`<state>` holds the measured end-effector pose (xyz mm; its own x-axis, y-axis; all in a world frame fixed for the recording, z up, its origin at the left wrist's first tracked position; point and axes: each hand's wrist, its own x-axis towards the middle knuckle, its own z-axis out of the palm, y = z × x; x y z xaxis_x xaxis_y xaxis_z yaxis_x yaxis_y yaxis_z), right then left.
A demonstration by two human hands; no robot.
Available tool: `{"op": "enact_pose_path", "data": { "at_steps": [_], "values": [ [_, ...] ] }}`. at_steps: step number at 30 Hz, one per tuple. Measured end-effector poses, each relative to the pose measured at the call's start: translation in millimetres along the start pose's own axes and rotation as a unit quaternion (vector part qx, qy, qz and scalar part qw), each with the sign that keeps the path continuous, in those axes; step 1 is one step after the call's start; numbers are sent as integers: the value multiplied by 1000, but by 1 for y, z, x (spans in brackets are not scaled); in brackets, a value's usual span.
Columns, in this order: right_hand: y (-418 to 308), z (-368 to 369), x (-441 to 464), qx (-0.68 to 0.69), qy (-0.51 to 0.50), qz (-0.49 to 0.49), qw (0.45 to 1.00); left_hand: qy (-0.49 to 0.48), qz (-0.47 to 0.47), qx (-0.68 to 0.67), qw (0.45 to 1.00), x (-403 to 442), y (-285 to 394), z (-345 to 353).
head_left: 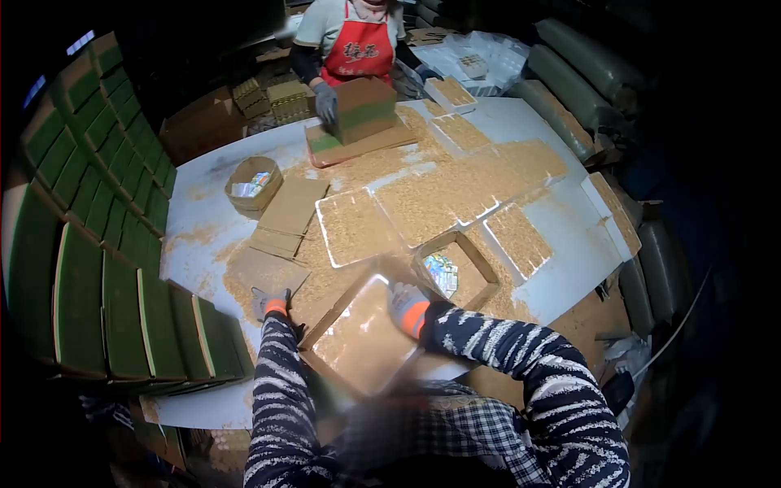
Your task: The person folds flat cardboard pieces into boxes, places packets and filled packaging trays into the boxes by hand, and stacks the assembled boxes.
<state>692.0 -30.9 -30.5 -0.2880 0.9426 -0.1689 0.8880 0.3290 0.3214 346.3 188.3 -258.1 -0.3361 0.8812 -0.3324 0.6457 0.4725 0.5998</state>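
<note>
My left hand (270,303), in a grey glove with an orange cuff, lies on the near edge of a thin cardboard sheet (264,275); its fingers are apart. My right hand (407,305), gloved the same way, is at the upper right inside of an open cardboard box (325,319) in front of me. Whether its fingers grip anything I cannot make out. A shiny clear film and tan material (362,333) fill the box. Just right of my right hand stands an octagonal cardboard container (486,272) with small colourful packets (442,275) in it.
Trays of tan shavings (350,224) cover the middle of the table (569,276). A co-worker (358,45) in a red apron handles a box (366,110) opposite. Stacked green boxes (81,301) line the left. Another packet container (264,167) stands back left.
</note>
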Motion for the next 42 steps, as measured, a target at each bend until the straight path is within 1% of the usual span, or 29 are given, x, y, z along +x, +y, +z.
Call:
{"op": "enact_pose_path", "data": {
  "at_steps": [1, 2, 3, 4, 6, 7, 8, 9, 10, 11, 12, 13, 15, 16, 18, 20, 21, 22, 23, 25, 27, 28, 29, 31, 34, 35, 37, 39, 42],
  "values": [
    [1, -6, -1, -9, -103, -81, 991, -42, -22, -33, 998, 5, -6, 7],
    [2, -17, -12, 153, 25, -55, 986, -85, -52, -74, 992, 10, -11, 11],
    [3, -30, -26, 305, 154, -29, 939, -126, -92, -121, 980, 15, -18, 12],
    [13, -44, -37, 307, 147, -24, 940, -170, -141, -171, 960, 23, -26, 12],
    [50, -61, -52, 435, 227, 111, 864, -251, -209, -207, 922, 39, -43, 4],
    [72, -41, -53, 462, 247, 162, 837, -262, -84, -53, 960, 45, -55, -8],
    [89, -13, -49, 495, 267, 210, 800, -263, 43, 105, 958, 51, -69, -23],
    [105, 26, -45, 411, 249, 254, 839, -262, 104, 185, 942, 45, -65, -31],
    [118, 67, -46, 447, 222, 281, 820, -251, 164, 262, 917, 38, -60, -39],
    [126, 99, -44, 485, 189, 310, 796, -153, -25, -8, 988, 6, -29, -47],
    [128, 120, -44, 465, 139, 315, 816, -36, -38, -64, 997, -10, -17, -58],
    [126, 139, -45, 444, 87, 317, 834, 82, -35, -119, 989, -24, -7, -67],
    [111, 183, -47, 398, 16, 291, 870, 154, 39, -30, 987, -66, 24, -93],
    [114, 202, -46, 447, 19, 275, 851, 160, 33, -25, 986, -66, 18, -101],
    [120, 202, -40, 435, -28, 315, 843, 173, 177, -166, 955, -56, -6, -119],
    [127, 180, -43, 416, -32, 370, 830, 209, 164, -193, 944, -93, 19, -135],
    [133, 181, -37, 347, -47, 372, 860, 241, 155, -226, 931, -110, 29, -143],
    [138, 170, -40, 364, 51, 322, 872, 286, 199, -244, 905, -105, 14, -139],
    [144, 145, -44, 380, 151, 266, 873, 307, 199, -224, 903, -146, 42, -149],
    [128, 69, -44, 515, 355, 265, 734, 305, 310, -215, 874, -207, 74, -163],
    [109, 11, -48, 470, 434, 107, 761, 325, 354, -109, 870, -277, 116, -176],
    [105, -16, -52, 456, 391, -25, 799, 297, 391, -94, 866, -306, 130, -178],
    [103, -28, -47, 427, 286, -164, 842, 272, 426, -78, 859, -332, 141, -178],
    [92, -48, -51, 348, 261, -132, 891, 221, 532, 78, 814, -371, 152, -181],
    [97, -41, -50, 518, 418, 102, 739, 62, 615, 168, 768, -399, 143, -155],
    [98, -42, -49, 563, 477, 130, 662, 4, 608, 175, 775, -404, 138, -140],
    [97, -41, -56, 478, 505, -6, 719, -78, 578, 188, 791, -402, 106, -99],
    [82, -82, -60, 383, 284, -242, 845, -171, 507, 279, 797, -408, 98, -79],
    [40, -39, -41, 369, 87, -355, 855, -237, 468, 275, 806, -389, 96, -58]
  ]
}}
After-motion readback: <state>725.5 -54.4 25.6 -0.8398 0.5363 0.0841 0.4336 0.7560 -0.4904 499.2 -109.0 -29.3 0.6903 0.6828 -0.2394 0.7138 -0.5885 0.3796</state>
